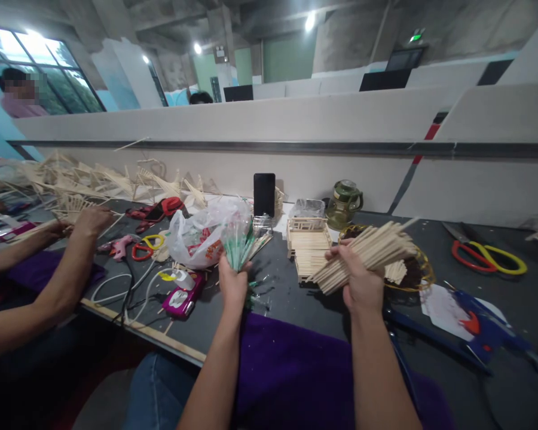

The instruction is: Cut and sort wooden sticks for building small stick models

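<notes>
My left hand (234, 280) is closed around the gathered neck of a clear plastic wrapper (237, 242) with green printing, which flares out above the fist. In my right hand (363, 280) is a thick bundle of thin wooden sticks (372, 251), held tilted over the table. Just left of the bundle stands a small piece of furniture built of sticks (311, 248). Behind and below the right hand is a round basket with a yellow rim (428, 272), with short stick pieces in it. A white plastic bag (188, 236) lies beside my left hand.
A blue glue gun (479, 328) and red-and-yellow scissors (488, 257) lie at right. A glass teapot (344, 206) and a dark phone (264, 194) stand at the back. A purple power strip (183, 295) with cables is at left, near a co-worker's arms (72, 269). Purple cloth (296, 364) covers the front.
</notes>
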The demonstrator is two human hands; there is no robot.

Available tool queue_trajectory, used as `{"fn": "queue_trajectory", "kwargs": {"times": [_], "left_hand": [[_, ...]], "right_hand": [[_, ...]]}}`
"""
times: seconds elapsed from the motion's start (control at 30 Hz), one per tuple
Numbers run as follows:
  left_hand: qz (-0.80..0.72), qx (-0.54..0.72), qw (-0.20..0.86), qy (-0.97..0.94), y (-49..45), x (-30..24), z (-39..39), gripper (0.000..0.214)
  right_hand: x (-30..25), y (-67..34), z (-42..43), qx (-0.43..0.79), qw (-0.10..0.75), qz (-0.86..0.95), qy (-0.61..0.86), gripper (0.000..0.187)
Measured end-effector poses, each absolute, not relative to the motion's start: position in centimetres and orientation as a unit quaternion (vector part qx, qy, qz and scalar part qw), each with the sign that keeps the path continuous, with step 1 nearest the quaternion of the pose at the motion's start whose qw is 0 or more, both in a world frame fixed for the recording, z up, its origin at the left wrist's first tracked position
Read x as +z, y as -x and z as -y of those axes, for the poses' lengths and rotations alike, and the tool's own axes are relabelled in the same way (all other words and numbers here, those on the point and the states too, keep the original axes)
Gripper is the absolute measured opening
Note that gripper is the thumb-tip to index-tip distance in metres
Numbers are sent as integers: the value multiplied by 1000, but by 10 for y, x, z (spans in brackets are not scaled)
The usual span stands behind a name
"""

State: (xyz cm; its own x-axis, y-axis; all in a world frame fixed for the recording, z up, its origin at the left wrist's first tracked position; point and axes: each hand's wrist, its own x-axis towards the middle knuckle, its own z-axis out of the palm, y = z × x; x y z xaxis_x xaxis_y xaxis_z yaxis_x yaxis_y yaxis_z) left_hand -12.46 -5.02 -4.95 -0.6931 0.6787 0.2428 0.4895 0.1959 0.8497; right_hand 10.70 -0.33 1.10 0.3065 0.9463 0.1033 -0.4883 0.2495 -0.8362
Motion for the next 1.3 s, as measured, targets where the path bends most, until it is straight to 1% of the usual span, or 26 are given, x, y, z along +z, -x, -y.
{"fn": "queue_trajectory", "kwargs": {"times": [0.1,0.17,0.27,0.33,0.47,0.57,0.63,0.7,0.83,0.97,1.1,1.17,1.23,1.3], "left_hand": [[-830,371,69,-411,120,-42,50,66],[-857,299,62,-416,117,-39,51,68],[-869,247,50,-425,113,-39,51,65],[-867,244,38,-433,112,-40,52,60],[-860,297,49,-413,116,-40,55,53],[-828,400,87,-383,121,-40,56,50],[-797,469,117,-363,123,-41,55,42],[-760,526,155,-349,122,-41,54,36],[-668,606,275,-334,111,-39,54,33],[-588,626,389,-334,96,-35,56,29],[-548,605,481,-319,83,-34,56,31],[-540,594,503,-319,78,-35,56,31],[-539,589,505,-329,76,-35,56,30],[-539,586,501,-338,76,-35,57,30]], "right_hand": [[-1,-88,6,508,688,375,358,25],[-10,-75,10,509,639,442,371,22],[-20,-63,17,480,545,575,377,24],[-24,-59,20,450,508,635,370,27],[-27,-60,20,425,504,649,380,29],[-26,-61,18,446,521,614,391,33],[-26,-60,16,461,537,584,397,33],[-25,-59,15,473,552,551,409,31],[-21,-58,14,496,576,498,418,29],[-17,-60,15,492,585,501,406,33],[-16,-62,17,484,591,495,415,40],[-14,-63,18,465,585,509,427,35],[-12,-63,20,424,573,554,430,27],[-11,-63,22,374,562,604,423,24]]}}
